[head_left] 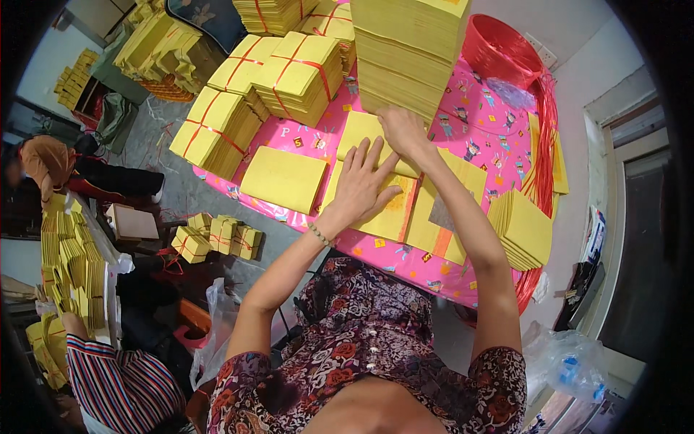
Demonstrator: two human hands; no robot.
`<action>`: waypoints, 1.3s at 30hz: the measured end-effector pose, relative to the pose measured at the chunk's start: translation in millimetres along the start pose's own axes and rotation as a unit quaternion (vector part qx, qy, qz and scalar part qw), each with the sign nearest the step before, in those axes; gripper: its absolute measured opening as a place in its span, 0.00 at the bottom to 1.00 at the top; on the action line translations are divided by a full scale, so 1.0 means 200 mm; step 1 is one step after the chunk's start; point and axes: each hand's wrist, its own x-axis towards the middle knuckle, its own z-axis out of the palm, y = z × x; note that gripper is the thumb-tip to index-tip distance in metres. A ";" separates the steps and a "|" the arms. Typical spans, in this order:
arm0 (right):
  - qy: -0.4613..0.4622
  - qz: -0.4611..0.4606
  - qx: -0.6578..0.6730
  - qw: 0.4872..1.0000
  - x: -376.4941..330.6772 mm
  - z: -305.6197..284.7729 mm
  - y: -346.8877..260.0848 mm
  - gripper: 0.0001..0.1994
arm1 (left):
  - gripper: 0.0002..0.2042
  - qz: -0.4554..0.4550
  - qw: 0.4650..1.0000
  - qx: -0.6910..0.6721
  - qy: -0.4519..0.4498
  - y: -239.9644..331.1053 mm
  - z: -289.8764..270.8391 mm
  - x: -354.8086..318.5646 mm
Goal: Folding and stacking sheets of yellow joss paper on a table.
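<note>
My left hand [360,184] lies flat with spread fingers on yellow paper [387,223] that has an orange strip along one edge. My right hand [406,135] is closed at the far edge of a folded yellow paper [356,132], its fingers bent and partly hidden. Just beyond it rises a tall stack of yellow paper [408,69]. Right of my hands lies another yellow sheet [463,177] with a grey patch and an orange strip. A folded yellow pad [283,178] rests to the left of my left hand.
Bundles of yellow paper tied with red string [300,69] stand at the table's far left. A fanned yellow stack [522,230] sits at the right, near red strands [546,137] and a red basket [499,47]. Two other people work at the left beside paper piles [72,253].
</note>
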 end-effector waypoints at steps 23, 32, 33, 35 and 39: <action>0.094 -0.001 0.014 0.995 -0.02 0.11 -0.01 0.09 | 0.31 0.000 0.998 -0.033 -0.045 0.00 -0.07 -0.02; 0.096 0.001 0.021 0.995 -0.03 0.10 -0.01 0.10 | 0.35 -0.001 0.999 -0.020 -0.044 0.00 -0.07 -0.06; 0.095 0.001 0.020 0.995 -0.03 0.11 -0.01 0.10 | 0.34 -0.001 0.999 -0.023 -0.047 0.00 -0.07 -0.06; 0.110 -0.008 0.022 0.994 -0.04 0.12 0.00 0.10 | 0.34 -0.001 0.998 -0.027 -0.051 0.00 -0.07 -0.06; 0.099 -0.001 0.006 0.995 -0.05 0.11 -0.01 0.10 | 0.33 -0.005 0.998 -0.050 -0.032 0.00 -0.06 -0.08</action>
